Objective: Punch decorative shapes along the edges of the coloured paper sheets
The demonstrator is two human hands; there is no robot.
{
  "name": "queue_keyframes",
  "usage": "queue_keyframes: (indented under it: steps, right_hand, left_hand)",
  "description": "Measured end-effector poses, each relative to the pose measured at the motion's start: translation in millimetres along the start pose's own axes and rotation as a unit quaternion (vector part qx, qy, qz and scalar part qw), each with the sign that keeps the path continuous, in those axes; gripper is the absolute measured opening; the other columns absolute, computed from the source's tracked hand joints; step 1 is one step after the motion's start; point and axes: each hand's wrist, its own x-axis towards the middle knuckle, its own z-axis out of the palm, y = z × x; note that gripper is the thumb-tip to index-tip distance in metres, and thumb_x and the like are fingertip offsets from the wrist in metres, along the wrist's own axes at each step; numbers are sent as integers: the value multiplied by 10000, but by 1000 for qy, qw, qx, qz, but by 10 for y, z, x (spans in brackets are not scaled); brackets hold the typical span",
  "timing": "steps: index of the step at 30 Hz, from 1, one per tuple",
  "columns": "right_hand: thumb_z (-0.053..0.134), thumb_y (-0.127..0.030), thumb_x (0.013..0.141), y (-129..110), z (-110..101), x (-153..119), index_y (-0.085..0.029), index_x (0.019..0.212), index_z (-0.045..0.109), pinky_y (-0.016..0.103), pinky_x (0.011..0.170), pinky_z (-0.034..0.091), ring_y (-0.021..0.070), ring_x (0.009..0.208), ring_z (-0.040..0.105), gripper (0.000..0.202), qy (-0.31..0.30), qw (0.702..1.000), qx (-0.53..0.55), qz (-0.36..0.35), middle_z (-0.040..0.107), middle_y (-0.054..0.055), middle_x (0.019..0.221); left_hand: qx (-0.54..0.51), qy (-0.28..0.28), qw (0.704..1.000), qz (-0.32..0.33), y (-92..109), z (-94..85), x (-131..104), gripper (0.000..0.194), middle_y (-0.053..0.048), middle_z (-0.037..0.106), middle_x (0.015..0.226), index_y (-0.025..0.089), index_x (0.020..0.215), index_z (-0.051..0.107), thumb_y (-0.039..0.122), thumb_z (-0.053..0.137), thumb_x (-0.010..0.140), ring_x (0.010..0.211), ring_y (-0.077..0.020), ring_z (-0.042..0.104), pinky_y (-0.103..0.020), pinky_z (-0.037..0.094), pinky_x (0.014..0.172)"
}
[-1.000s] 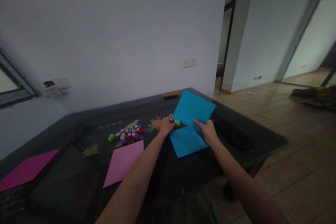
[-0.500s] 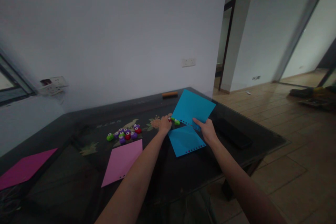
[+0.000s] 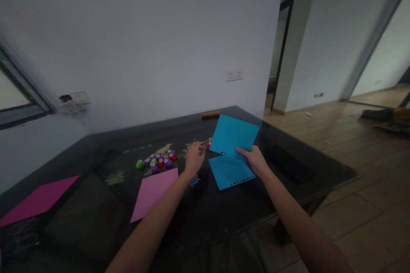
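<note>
My right hand point(image 3: 254, 157) pinches the lower edge of a blue paper sheet point(image 3: 236, 133), thumb on top, and holds it tilted up. Below it, a second blue sheet point(image 3: 231, 174) with a row of punched holes lies on the dark table. My left hand point(image 3: 194, 158) hovers left of the raised sheet, fingers loosely bent and apart, with nothing visible in them. Beside its fingertips sits a small red toy with an eye point(image 3: 209, 145), partly hidden by the sheet. A small blue-and-red piece point(image 3: 194, 180) shows by my left wrist.
Several purple, red and green eyed toys point(image 3: 156, 161) cluster at the left, behind a light pink sheet point(image 3: 154, 193). A magenta sheet point(image 3: 40, 199) lies farther left. A long black object point(image 3: 288, 163) rests at the right, and an orange-brown stick point(image 3: 210, 114) near the wall.
My left hand has drawn back a little to the left from the small toys and loosened. The raised blue sheet has shifted slightly down and now hides the green toys' spot.
</note>
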Motion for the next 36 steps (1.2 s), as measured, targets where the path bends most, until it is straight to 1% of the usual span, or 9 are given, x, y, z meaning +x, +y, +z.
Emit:
queue_keyframes:
  steps: [3,5,9,14,19,24,29,33,36]
  right_hand:
    - [779,-309,571,-3,29,-40,-137,978,650,409,774,532,267,834,663,460,-52,998,-22,35,687,121,990]
    - [780,-325,570,6,40,-59,-137,965,656,404,766,532,264,824,665,454,-93,993,-46,49,691,120,974]
    - [769,-371,577,10,57,-85,-129,918,669,383,750,527,243,786,666,430,-158,979,-117,54,699,116,931]
    - [774,-377,560,-44,108,-128,-133,859,675,363,707,528,221,729,661,399,-194,965,-164,61,706,95,867]
    - [737,-389,618,-32,92,-100,-161,927,666,372,721,525,207,729,656,390,-178,978,-91,52,703,80,893]
    - [750,-340,597,27,12,-1,-175,921,662,345,716,505,184,723,640,375,-93,992,-88,-20,697,69,891]
    - [750,-330,579,10,-10,26,-170,872,659,303,650,474,166,679,618,346,-44,994,-87,-43,693,53,812]
    - [746,-328,580,-14,-2,15,-176,835,661,288,619,456,149,622,595,309,-40,996,-73,-33,686,37,764]
    - [746,-331,574,-15,-6,18,-176,830,659,291,614,453,152,621,592,311,-32,996,-81,-23,683,40,764]
  left_hand:
    - [-169,13,984,-58,96,-111,-275,219,-84,634,996,154,985,592,186,456,816,888,-179,597,-292,472,754]
    - [-230,4,969,-87,166,-149,-428,245,-83,640,985,154,997,589,270,436,846,872,-185,603,-276,481,694]
    - [-225,3,970,-97,234,-176,-570,294,-65,650,900,146,978,604,345,422,861,793,-170,600,-266,463,689]
    - [-213,-21,973,-86,135,-168,-592,244,-49,654,811,143,876,624,347,508,810,748,-167,605,-256,462,668]
    - [-231,-15,966,-115,49,-153,-585,232,-44,657,762,146,822,634,358,558,770,693,-161,616,-258,476,638]
    - [-266,-29,955,-131,90,-163,-594,245,-51,672,788,149,867,626,361,594,749,706,-162,627,-258,489,636]
    - [-258,-52,954,-143,148,-172,-615,322,-35,664,724,145,983,587,361,605,745,643,-159,620,-248,484,568]
    - [-246,-64,959,-126,204,-184,-627,414,-20,659,732,154,1129,512,317,598,758,683,-159,633,-262,501,623]
    - [-234,-58,965,-104,238,-195,-642,521,-13,657,763,184,1282,385,274,554,796,710,-152,632,-289,508,682]
